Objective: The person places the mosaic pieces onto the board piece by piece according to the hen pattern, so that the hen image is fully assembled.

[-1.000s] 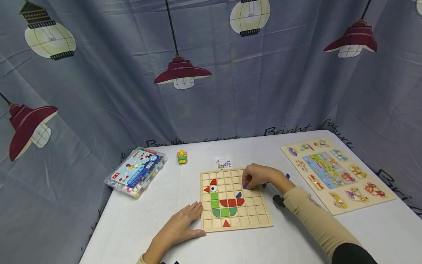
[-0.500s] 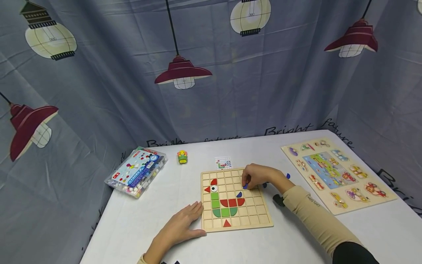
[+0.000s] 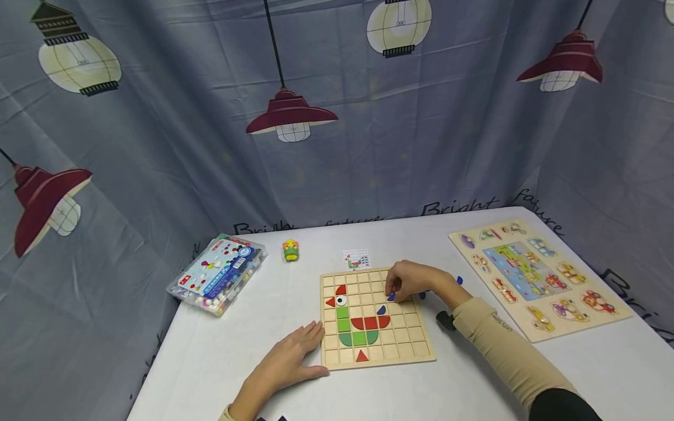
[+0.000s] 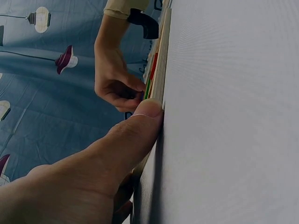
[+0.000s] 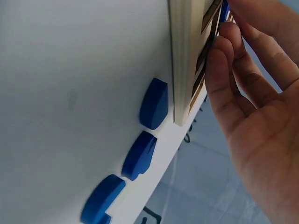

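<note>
My right hand (image 3: 411,279) pinches a small blue leaf-shaped piece (image 3: 391,297) over the upper right squares of a wooden grid board (image 3: 405,351). In the right wrist view only a sliver of that blue piece (image 5: 224,11) shows beside the fingers. My left hand (image 3: 295,355) lies with fingers extended along the board's left edge, its thumb (image 4: 149,108) against the near edge. On the board, green squares (image 3: 343,313), red pieces (image 3: 371,323), a round eye piece (image 3: 341,300) and a red triangle (image 3: 361,355) form a bird shape. Another blue piece (image 3: 381,310) sits above the red row.
Several blue pieces (image 5: 154,103) lie on the table right of the board. A pattern card (image 3: 356,259) is just behind it. A clear box of beads (image 3: 218,275) and a small toy figure (image 3: 291,250) stand at left, a picture puzzle (image 3: 574,316) at right.
The blue piece in my right fingertips has turned to a steeper slant, and the fingers have shifted very slightly left. My left hand stays in place.
</note>
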Available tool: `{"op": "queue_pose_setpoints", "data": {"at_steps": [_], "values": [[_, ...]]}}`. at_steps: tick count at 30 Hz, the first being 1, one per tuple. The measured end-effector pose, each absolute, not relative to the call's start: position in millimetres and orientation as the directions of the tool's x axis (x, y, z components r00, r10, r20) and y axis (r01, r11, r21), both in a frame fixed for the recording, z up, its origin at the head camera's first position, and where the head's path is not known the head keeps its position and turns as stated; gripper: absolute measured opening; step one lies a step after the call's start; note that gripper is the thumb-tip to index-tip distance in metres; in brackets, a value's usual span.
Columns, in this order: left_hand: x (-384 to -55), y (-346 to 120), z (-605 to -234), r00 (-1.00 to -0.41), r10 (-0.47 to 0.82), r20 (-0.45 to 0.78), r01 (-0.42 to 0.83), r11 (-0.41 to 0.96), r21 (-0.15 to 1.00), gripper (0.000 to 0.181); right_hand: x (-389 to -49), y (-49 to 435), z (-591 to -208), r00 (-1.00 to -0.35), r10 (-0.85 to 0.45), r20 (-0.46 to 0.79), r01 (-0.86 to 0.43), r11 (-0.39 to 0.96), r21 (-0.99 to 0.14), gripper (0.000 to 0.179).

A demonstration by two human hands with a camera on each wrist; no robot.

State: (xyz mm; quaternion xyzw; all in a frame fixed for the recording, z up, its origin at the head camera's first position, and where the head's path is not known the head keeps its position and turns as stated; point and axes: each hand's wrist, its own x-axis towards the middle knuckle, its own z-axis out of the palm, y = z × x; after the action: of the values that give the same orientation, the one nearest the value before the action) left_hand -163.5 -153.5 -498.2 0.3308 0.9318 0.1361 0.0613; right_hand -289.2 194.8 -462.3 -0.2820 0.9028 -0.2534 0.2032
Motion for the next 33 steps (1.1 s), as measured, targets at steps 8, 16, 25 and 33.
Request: {"op": "queue_pose_setpoints", "data": {"at_steps": [8,16,25,33], "values": [[-163,-153,-499,-0.773,0.634,-0.014,0.603,0.741,0.294,0.083,-282,212,-465,-0.794,-0.58,-0.181,-0.358,0.688,-0.631,0.019],[-162,-152,-499,-0.782,0.623,-0.017,0.588,0.746,0.311,0.084,-276,230,-469,-0.825,-0.542,-0.156,-0.323,0.68,-0.658,0.02],[-163,-153,-500,-0.777,0.629,-0.004,0.596,0.739,0.316,0.085,-270,250,-471,-0.84,-0.53,-0.114,-0.332,0.668,-0.666,0.023],[-163,-153,-499,-0.782,0.623,-0.017,0.586,0.744,0.322,0.085,-268,260,-472,-0.851,-0.504,-0.145,-0.307,0.704,-0.641,0.024]]}}
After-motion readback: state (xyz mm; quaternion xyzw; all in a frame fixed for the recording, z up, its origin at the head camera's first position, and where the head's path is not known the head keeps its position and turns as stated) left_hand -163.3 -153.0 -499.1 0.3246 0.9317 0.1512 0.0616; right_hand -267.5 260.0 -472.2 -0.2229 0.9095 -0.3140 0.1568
